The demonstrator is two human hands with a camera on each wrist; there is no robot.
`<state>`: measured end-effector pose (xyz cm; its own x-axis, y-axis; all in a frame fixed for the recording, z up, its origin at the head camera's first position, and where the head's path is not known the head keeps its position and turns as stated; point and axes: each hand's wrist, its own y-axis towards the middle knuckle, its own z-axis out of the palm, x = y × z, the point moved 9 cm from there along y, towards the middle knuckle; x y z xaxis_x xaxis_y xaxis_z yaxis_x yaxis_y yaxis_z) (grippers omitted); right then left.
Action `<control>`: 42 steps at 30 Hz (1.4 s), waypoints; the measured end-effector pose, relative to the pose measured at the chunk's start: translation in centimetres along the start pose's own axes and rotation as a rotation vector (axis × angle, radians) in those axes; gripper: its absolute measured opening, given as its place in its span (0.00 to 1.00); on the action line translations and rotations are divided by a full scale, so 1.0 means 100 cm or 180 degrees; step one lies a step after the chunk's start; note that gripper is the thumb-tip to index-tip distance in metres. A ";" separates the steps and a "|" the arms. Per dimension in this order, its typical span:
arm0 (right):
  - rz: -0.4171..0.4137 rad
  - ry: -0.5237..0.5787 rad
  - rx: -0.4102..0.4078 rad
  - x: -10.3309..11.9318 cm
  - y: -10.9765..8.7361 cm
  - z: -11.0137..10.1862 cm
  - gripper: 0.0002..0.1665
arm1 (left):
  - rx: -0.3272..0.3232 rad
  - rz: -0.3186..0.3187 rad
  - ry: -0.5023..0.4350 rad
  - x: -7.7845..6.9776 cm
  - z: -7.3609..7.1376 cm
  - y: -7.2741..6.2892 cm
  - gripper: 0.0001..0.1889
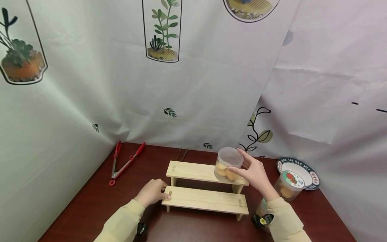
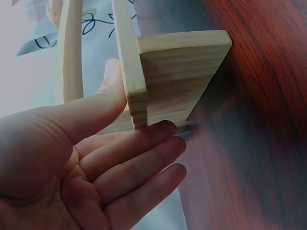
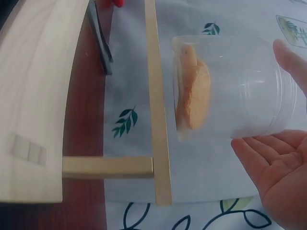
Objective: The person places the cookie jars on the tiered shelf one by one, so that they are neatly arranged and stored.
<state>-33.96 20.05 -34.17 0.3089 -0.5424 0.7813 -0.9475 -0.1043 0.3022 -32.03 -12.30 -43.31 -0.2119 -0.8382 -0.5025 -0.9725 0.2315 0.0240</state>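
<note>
- We see a clear jar (image 1: 223,163) just above the right end of the stand's upper tier, a narrow gap beneath it in the right wrist view.
- Inside, we see orange-brown biscuits (image 3: 197,98) at its base.
- We find the right hand (image 1: 254,173) grasping that jar near its rim, between thumb and fingers.
- We see the left hand (image 1: 152,191) pinching the left end of the lower tier of the wooden stand (image 1: 205,200).
- Near the worktop's (image 1: 193,228) right rear corner, we note a plate (image 1: 296,165) and, in front, a jar with a tomato-printed lid (image 1: 292,179).
- We glimpse another jar (image 1: 260,209) partly hidden by the right sleeve (image 1: 285,220).
- Towards the left rear corner, we see spread red-handled tongs (image 1: 124,167).
</note>
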 end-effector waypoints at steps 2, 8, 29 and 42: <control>0.0047 -0.0011 0.0013 0.002 0.001 0.004 0.50 | 0.0000 0.0007 0.0010 0.000 -0.001 0.000 0.13; 0.0056 0.0069 0.0073 0.007 0.006 0.018 0.51 | 0.0012 0.0035 0.0003 0.000 -0.001 0.001 0.13; -0.0234 0.0250 0.0208 0.035 0.021 0.060 0.51 | 0.0000 0.0116 0.0097 -0.002 0.002 0.002 0.16; -0.0227 0.0446 0.0314 0.046 0.029 0.085 0.51 | 0.0013 0.0112 0.0040 -0.002 0.001 0.001 0.16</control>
<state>-35.97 10.18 -34.28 0.3776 -0.4099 0.8303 -0.9241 -0.2233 0.3100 -32.08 -12.08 -43.28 -0.2473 -0.8356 -0.4905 -0.9640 0.2631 0.0379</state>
